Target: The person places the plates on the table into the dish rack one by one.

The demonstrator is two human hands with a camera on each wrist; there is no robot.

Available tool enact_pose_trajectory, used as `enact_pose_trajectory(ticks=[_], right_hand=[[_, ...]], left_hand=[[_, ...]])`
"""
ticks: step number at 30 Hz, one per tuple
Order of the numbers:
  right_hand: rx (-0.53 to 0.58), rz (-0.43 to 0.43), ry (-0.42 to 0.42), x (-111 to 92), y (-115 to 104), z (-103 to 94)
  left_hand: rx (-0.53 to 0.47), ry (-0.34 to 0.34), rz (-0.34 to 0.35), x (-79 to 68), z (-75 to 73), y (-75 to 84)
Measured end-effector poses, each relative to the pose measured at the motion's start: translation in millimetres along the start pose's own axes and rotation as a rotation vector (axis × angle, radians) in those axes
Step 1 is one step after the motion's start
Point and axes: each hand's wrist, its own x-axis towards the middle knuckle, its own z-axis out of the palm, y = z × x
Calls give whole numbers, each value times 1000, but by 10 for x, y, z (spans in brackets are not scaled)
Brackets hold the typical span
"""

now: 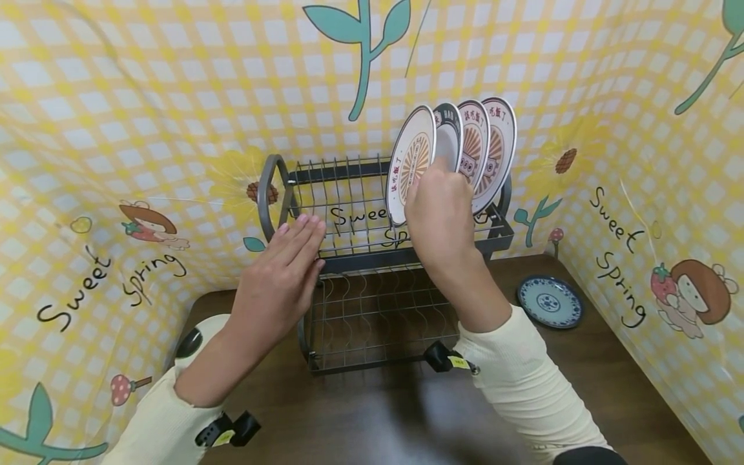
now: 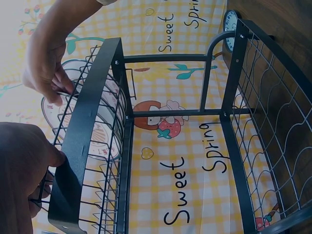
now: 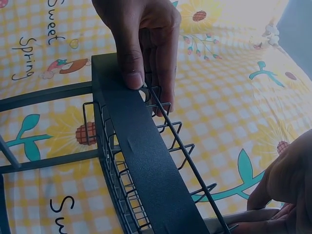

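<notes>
A dark metal two-tier dish rack [image 1: 372,261] stands against the patterned cloth. Several white plates with red lettering and sunburst prints [image 1: 409,161] stand on edge at the right of its upper tier. Among them is a dark-rimmed plate [image 1: 449,132], which my right hand [image 1: 442,213] pinches, its index finger lying over the plate's face; the lower part of that plate is hidden by the hand. At the rack's front left corner, my left hand [image 1: 279,278] holds the upper rail, thumb on the front face [image 3: 132,78] and fingers over the wires behind.
A blue patterned plate [image 1: 549,301] lies on the brown table [image 1: 372,413] right of the rack. The lower wire shelf [image 1: 372,323] sits below the upper tier. Yellow checked cloth [image 1: 174,97] rises behind and at both sides.
</notes>
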Motion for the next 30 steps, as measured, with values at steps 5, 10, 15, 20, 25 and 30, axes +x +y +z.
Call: enact_pose_trajectory(ticks=[5, 10, 15, 20, 25, 30], right_hand=[[-6, -4, -13, -3, 4, -8], [0, 7, -49, -26, 23, -16], [16, -11, -68, -102, 64, -22], [77, -123, 26, -278, 120, -50], [151, -271, 207, -420, 266, -118], [240, -439, 398, -443, 642, -109]], left_hand=[[-1, -9, 2, 7, -3, 1], [3, -19, 1, 6, -1, 2], [4, -17, -1, 2, 10, 4], [-1, 6, -10, -16, 13, 7], [-14, 36, -16, -17, 20, 9], [-20, 46, -23, -12, 51, 33]])
